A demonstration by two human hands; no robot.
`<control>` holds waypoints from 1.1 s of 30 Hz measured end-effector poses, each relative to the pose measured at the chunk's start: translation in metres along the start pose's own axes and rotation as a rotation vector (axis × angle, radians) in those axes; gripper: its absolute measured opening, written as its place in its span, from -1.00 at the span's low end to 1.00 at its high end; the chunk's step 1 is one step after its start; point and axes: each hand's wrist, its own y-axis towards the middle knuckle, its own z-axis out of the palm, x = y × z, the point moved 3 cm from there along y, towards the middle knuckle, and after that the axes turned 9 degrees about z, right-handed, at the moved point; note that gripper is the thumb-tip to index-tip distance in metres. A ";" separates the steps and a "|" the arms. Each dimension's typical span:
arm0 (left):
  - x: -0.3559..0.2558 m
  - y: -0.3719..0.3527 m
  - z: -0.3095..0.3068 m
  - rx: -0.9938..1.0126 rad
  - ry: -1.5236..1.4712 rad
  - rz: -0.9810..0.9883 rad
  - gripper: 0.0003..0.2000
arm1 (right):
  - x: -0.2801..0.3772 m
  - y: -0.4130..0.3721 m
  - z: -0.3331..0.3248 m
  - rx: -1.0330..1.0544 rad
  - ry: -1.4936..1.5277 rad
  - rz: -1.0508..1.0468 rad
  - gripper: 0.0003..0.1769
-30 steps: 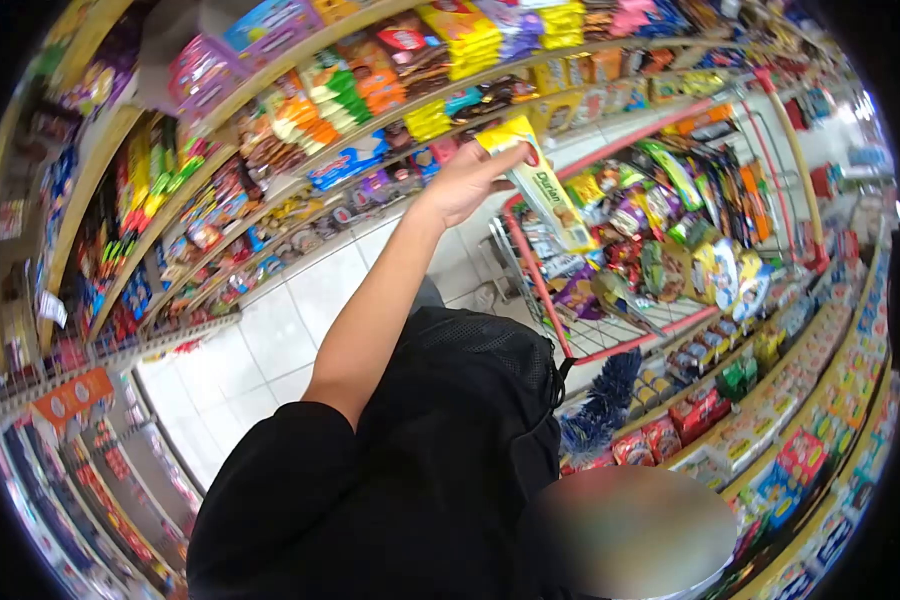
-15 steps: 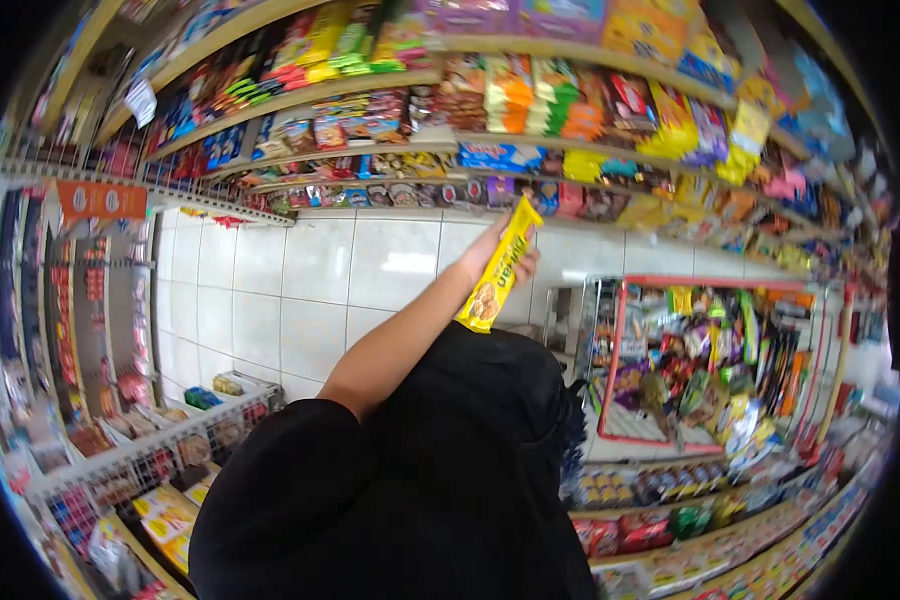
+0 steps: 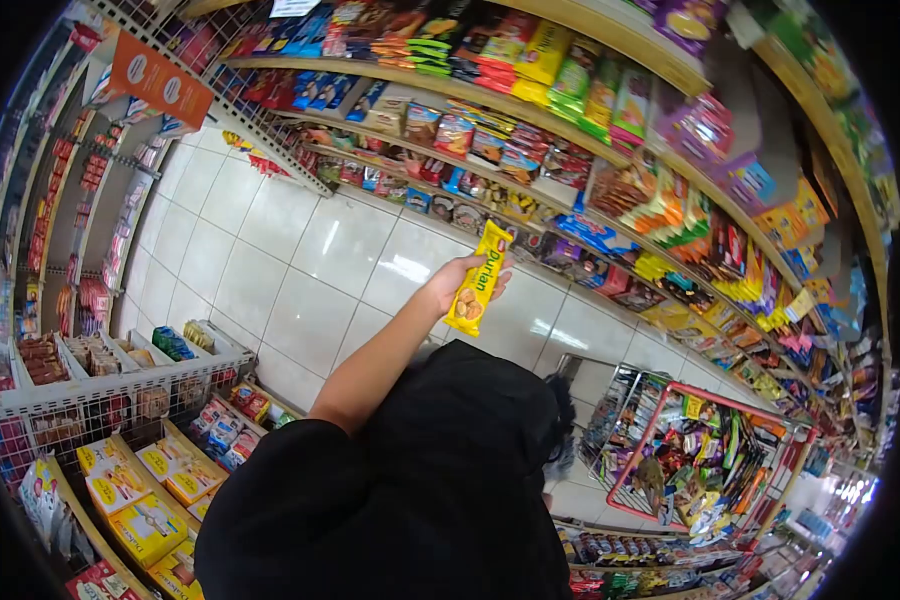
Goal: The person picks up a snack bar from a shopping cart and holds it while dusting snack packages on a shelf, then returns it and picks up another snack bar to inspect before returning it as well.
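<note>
– While the yellow packet (image 3: 483,277) is held above the floor (image 3: 305,270), what mishap might be feared?

– A drop, were the hold loosened: the packet is pinched near its middle by the left hand (image 3: 456,280), fingers closed around both edges. If squeezed harder, its contents could perhaps be crushed.

– And the right hand?

– It cannot be made out, so its state cannot be told.

– Could anything else be disturbed?

– Goods on the snack shelves (image 3: 610,38) could be knocked loose if the arm were swung wide.

– How is the room arranged?

– A shop aisle is paved with pale, glossy tiles. Goods are kept in a wire basket (image 3: 110,386) at lower left; a red-rimmed cart (image 3: 638,440), heaped with packets, is seen at right, well apart from the hand.
</note>
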 end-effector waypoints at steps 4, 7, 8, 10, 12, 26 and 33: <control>-0.050 -0.018 -0.052 -0.040 0.064 -0.012 -0.56 | 0.078 -0.019 -0.030 -0.245 0.019 -0.129 -0.33; -0.076 -0.028 -0.090 -0.032 -0.077 0.071 -0.54 | 0.152 -0.062 -0.077 -0.284 0.163 -0.267 -0.40; -0.085 -0.037 -0.095 -0.069 -0.130 0.125 -0.52 | 0.178 -0.074 -0.092 -0.238 0.138 -0.326 -0.42; -0.108 -0.039 -0.134 0.049 -0.183 0.187 -0.53 | 0.231 -0.099 -0.118 -0.153 0.070 -0.439 -0.48; -0.122 -0.048 -0.148 0.044 -0.266 0.319 -0.55 | 0.284 -0.124 -0.135 -0.131 0.036 -0.617 -0.54; -0.182 -0.153 -0.075 0.040 -0.268 0.924 -0.60 | 0.510 -0.284 -0.120 -0.079 -0.266 -1.214 -0.54; -0.122 -0.152 -0.076 -0.041 -0.104 0.676 -0.57 | 0.523 -0.264 -0.112 -0.166 -0.242 -1.204 -0.54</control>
